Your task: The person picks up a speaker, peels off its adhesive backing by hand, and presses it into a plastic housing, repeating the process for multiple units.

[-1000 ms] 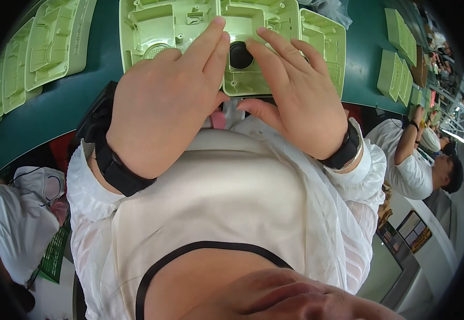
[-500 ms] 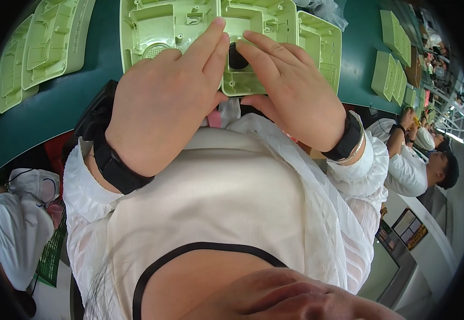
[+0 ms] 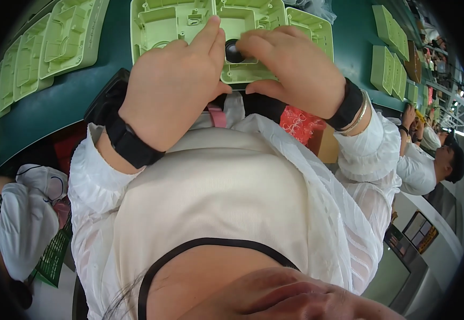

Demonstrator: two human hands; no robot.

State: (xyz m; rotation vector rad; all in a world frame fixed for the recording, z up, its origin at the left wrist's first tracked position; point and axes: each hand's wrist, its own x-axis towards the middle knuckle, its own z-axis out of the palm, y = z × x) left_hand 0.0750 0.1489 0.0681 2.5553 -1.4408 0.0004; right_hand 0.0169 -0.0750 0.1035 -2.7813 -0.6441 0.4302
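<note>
Before me lie light-green plastic housings (image 3: 192, 33) with ribbed compartments, side by side. In a compartment of the middle housing sits a small black round part (image 3: 234, 52) with a domed, shiny middle. My left hand (image 3: 173, 93) rests over the near side of the left housing, index and middle fingers stretched out beside the black part, thumb apart. At the black part's right edge are the bent fingertips of my right hand (image 3: 301, 69); its thumb is spread toward the near rim. Neither hand grips anything that shows. My hands cover the housings' near corners.
On the green table (image 3: 64, 104), more green housings (image 3: 72, 40) stand in a row at left, others (image 3: 386, 69) at far right. Clear plastic bags (image 3: 320, 8) lie behind. A red patterned bag (image 3: 300, 125) shows below the table edge. Co-workers (image 3: 418, 165) sit on both sides.
My right fingers have bent and drawn up off the black part, so more of its round face shows. My left hand keeps its pose. The whole view has shifted slightly.
</note>
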